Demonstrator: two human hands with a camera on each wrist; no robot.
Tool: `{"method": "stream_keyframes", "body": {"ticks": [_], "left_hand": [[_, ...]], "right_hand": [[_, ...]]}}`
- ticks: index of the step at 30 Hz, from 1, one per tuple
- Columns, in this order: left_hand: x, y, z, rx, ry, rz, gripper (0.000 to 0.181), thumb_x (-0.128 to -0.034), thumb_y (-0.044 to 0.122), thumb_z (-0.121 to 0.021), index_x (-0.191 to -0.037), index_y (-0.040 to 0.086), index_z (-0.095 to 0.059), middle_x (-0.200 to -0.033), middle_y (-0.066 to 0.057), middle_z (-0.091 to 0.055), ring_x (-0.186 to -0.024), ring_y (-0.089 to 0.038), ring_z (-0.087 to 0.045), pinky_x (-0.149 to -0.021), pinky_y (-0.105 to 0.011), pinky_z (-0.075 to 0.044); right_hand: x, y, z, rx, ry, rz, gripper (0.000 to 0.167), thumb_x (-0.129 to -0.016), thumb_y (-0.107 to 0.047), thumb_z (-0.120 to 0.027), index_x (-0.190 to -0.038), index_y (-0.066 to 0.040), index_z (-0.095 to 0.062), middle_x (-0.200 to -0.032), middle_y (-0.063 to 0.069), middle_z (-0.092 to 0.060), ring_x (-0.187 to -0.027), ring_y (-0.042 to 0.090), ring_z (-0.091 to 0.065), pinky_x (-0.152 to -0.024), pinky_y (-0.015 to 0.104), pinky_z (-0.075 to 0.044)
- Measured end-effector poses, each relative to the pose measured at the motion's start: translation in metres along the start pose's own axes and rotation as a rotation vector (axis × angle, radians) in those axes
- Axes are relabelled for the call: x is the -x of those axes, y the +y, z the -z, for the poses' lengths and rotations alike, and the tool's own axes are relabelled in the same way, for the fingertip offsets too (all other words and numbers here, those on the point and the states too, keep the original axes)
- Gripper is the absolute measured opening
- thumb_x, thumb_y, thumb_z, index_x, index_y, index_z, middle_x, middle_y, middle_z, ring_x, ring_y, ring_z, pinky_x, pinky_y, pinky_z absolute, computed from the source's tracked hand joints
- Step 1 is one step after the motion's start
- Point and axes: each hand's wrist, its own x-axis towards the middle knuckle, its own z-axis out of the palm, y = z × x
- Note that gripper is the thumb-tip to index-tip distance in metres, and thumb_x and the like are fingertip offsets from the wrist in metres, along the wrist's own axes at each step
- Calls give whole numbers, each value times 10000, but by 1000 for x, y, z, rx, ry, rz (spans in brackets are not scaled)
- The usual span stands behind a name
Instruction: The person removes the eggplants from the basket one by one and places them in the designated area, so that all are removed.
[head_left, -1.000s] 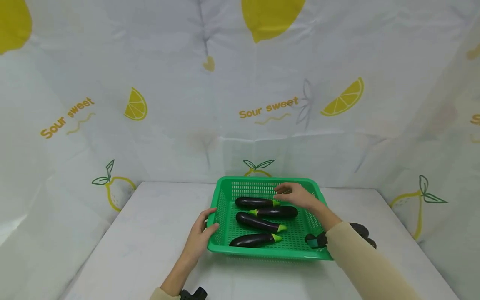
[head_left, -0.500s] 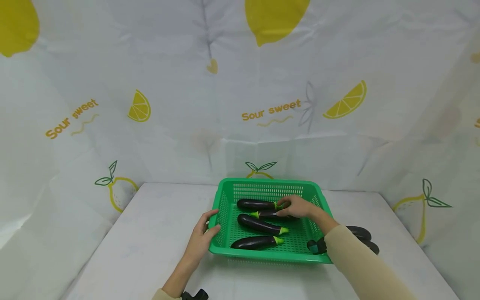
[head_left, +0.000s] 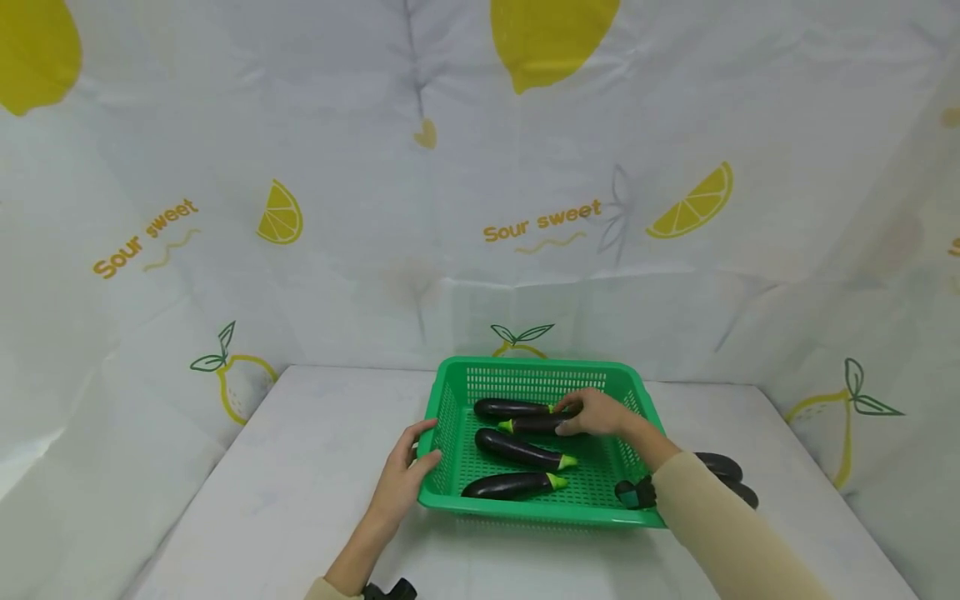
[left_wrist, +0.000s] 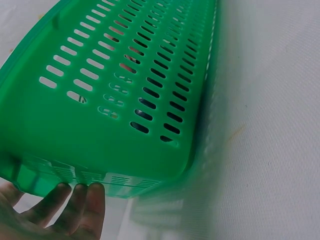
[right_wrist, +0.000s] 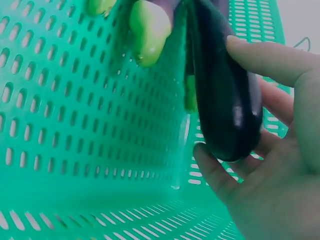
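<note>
A green plastic basket (head_left: 543,517) with slotted walls stands on the white table, holding several dark eggplants with green stems. My left hand (head_left: 401,475) grips its left rim; in the left wrist view, fingers (left_wrist: 75,212) touch the outside of the wall. Inside the basket, my right hand (head_left: 596,414) holds the right end of an eggplant (head_left: 534,424) whose stem points left. The right wrist view shows the thumb on top of that eggplant (right_wrist: 225,95) and the other fingers around its rounded end. Nearby lie a back eggplant (head_left: 510,408), a middle one (head_left: 517,448) and a front one (head_left: 506,485).
More dark eggplants (head_left: 720,465) lie on the table right of the basket, partly hidden by the right sleeve (head_left: 720,517). A white cloth (head_left: 360,275) printed with lemons hangs behind and beside the white table (head_left: 285,475).
My right hand has come down from above the eggplants and taken hold of one by its right end. The left hand has stayed on the basket rim. The head view has shifted slightly.
</note>
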Motion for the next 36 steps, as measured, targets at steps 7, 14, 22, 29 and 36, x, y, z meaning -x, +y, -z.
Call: {"method": "stream_keyframes", "body": {"ticks": [7, 14, 22, 29, 36], "left_hand": [[0, -1, 1, 0, -1, -7, 463, -1025, 169, -599, -1474, 134, -493, -1543, -145, -422, -1310, -376, -502, -976, -466, -458], [0, -1, 1, 19, -4, 5, 470, -1025, 183, -606, -1479, 147, -489, -1533, -124, -438, -1301, -344, -512, -969, -444, -460], [0, -2, 1, 15, 4, 6, 472, -1020, 197, -617, -1475, 163, -495, -1552, -121, -422, -1322, -357, -500, -989, -481, -450], [0, -1, 1, 23, -7, 17, 477, -1023, 180, -607, -1483, 149, -485, -1532, -130, -442, -1302, -344, -511, -973, -463, -457], [0, 0, 1, 21, -4, 15, 475, -1028, 165, -598, -1486, 137, -479, -1538, -142, -430, -1311, -355, -503, -985, -486, -456]], "right_hand": [[10, -11, 13, -93, 42, -7, 433, -926, -188, -745, -1281, 34, -638, -1232, 212, -629, -1050, 341, -633, -806, 461, -547], [22, -20, 31, -80, 103, 60, 471, -912, -214, -771, -1280, 43, -628, -1150, 165, -657, -914, 218, -631, -768, 388, -514], [45, -31, 49, -89, 126, 49, 475, -926, -248, -753, -1306, 8, -625, -1231, 202, -612, -934, 241, -617, -776, 382, -504], [71, -37, 62, -79, 186, 72, 438, -930, -265, -750, -1292, -44, -641, -1241, 180, -619, -940, 248, -609, -764, 391, -504], [98, -33, 73, -119, 252, 121, 411, -963, -200, -709, -1332, -43, -617, -1250, 170, -630, -973, 244, -598, -792, 357, -496]]}}
